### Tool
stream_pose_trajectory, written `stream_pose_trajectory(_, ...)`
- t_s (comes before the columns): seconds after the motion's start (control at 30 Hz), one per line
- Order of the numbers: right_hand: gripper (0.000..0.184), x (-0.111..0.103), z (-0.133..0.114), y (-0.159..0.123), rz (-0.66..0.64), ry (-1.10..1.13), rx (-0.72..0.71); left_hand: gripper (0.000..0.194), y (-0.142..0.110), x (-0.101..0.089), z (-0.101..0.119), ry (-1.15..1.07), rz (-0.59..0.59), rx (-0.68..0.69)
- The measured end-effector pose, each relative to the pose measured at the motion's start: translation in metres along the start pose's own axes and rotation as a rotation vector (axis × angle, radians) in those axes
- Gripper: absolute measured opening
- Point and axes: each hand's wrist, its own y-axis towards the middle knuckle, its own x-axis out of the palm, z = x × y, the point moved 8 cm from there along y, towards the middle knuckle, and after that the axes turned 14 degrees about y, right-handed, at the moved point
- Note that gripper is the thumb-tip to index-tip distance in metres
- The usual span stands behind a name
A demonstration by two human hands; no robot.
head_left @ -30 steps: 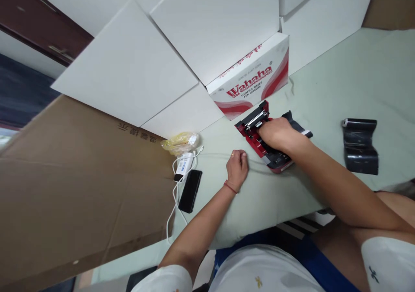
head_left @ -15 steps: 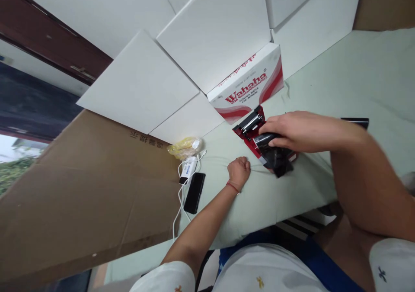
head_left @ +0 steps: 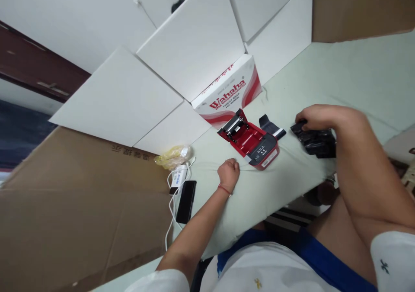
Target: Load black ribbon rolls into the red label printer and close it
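Observation:
A small red and black label printer (head_left: 251, 142) stands on the cloth with its lid raised and its red bay bare. To its left, my left hand (head_left: 229, 173) rests on the table as a closed fist, and nothing shows in it. My right hand (head_left: 311, 118) is off to the printer's right, its fingers closed on a roll of black film (head_left: 301, 125). Crumpled loose black film (head_left: 319, 142) hangs below that hand. Just behind the printer lies another black roll with a loose strip (head_left: 271, 126).
A white and red Wahaha carton (head_left: 228, 95) stands behind the printer against white panels (head_left: 191, 36). On the left lie a phone (head_left: 186, 202), a white cable (head_left: 169, 229), a small white box (head_left: 178, 177) and a yellowish plastic bag (head_left: 173, 157), beside a cardboard wall (head_left: 87, 205).
My right hand has lifted the black film roll out of the printer's bay and carried it right. My left fist stays on the table. The view has shifted somewhat to the right.

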Motion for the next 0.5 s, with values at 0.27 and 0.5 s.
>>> stream_pose_trajectory(0.27,0.037,0.028,-0.055,0.023,-0.046,0.072,-0.361,0.024,-0.001,-0.001,-0.001,-0.011,0.019,0.001)
stream_pose_trajectory(0.5,0.036,0.056,-0.062,0.049,0.043,-0.019,-0.342,0.025,0.0,-0.003,0.0,-0.036,0.022,0.011)
